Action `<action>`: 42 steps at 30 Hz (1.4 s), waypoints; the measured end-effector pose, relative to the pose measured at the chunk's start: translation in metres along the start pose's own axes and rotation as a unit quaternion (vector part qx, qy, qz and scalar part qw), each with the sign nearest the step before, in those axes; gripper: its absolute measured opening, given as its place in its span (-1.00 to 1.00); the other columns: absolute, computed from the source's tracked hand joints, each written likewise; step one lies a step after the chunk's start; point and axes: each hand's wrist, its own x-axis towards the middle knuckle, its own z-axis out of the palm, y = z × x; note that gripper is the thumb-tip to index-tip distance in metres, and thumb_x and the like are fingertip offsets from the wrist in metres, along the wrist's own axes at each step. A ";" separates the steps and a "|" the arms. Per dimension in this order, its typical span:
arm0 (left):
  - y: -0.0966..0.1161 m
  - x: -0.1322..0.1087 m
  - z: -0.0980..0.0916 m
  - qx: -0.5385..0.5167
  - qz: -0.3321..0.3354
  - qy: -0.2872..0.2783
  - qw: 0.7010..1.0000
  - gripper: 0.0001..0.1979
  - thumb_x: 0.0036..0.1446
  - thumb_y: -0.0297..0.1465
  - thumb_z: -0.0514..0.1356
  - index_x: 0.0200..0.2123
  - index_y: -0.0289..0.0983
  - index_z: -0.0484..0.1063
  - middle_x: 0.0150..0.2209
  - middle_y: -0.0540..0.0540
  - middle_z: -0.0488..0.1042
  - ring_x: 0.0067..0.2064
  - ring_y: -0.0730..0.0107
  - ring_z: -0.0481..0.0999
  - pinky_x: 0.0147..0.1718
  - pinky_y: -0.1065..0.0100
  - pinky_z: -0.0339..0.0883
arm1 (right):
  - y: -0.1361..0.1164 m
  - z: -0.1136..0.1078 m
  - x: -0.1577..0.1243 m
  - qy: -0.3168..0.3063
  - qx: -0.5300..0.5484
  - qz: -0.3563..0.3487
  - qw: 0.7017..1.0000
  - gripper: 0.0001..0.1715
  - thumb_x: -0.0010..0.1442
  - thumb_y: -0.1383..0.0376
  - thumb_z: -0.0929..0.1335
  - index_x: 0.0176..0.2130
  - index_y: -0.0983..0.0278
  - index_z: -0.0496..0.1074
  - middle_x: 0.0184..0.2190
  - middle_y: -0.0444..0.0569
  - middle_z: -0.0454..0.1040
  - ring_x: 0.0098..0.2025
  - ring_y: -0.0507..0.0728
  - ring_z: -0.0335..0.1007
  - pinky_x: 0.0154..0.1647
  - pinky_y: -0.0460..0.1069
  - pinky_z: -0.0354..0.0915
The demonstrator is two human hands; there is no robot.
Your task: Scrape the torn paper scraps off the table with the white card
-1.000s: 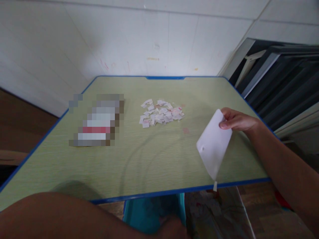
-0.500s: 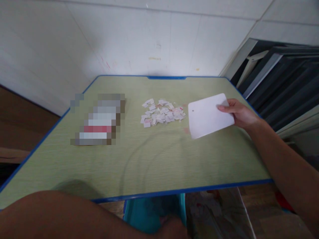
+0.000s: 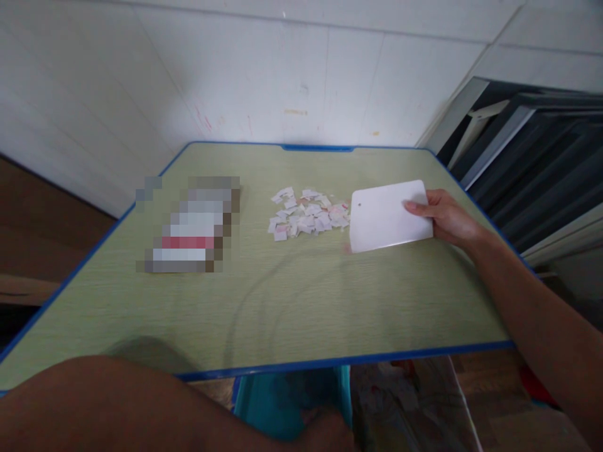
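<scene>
My right hand (image 3: 443,216) grips a flat white plastic card (image 3: 387,215) by its right end, thumb on top. The card stands on the green table (image 3: 292,295) with its left edge touching the right side of a pile of small torn paper scraps (image 3: 306,215). My left hand (image 3: 325,433) is below the table's front edge, at a teal bin (image 3: 282,402); its fingers are mostly hidden. My left forearm crosses the bottom of the view.
A blurred-out rectangular item (image 3: 188,225) lies on the table's left half. The table has a blue rim and stands against a white tiled wall. Dark frames (image 3: 532,150) lean at the right. Cluttered floor shows below the front edge.
My right hand carried the white card from the table's front right edge up and left, turned it flat, and brought its left edge against the scrap pile.
</scene>
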 end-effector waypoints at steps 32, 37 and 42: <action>0.001 0.006 0.004 -0.010 0.002 -0.016 1.000 -0.74 -0.02 -0.40 0.12 -0.71 -0.25 0.40 -0.83 -0.10 0.25 -0.75 0.29 0.24 -0.77 0.34 0.07 | -0.001 0.086 -0.041 -0.280 -0.025 -0.041 0.959 -0.74 0.00 0.25 0.35 -0.26 0.30 0.46 -0.40 -0.13 0.46 -0.44 -0.05 0.34 -0.43 -0.18 0.25; 0.001 0.007 0.008 -0.013 0.002 -0.024 1.000 -0.74 -0.01 -0.40 0.11 -0.69 -0.25 0.41 -0.81 -0.10 0.26 -0.73 0.28 0.26 -0.76 0.33 0.09 | -0.003 0.089 -0.044 -0.311 -0.032 -0.035 0.949 -0.71 0.01 0.23 0.34 -0.24 0.29 0.45 -0.33 -0.11 0.46 -0.37 -0.02 0.37 -0.38 -0.16 0.28; 0.003 0.008 0.011 -0.021 -0.004 -0.030 0.999 -0.77 -0.02 -0.41 0.12 -0.68 -0.24 0.42 -0.80 -0.10 0.27 -0.72 0.27 0.26 -0.75 0.31 0.11 | -0.002 0.086 -0.045 -0.333 -0.011 -0.036 0.942 -0.73 0.01 0.26 0.34 -0.24 0.28 0.46 -0.32 -0.11 0.47 -0.35 -0.01 0.38 -0.36 -0.15 0.29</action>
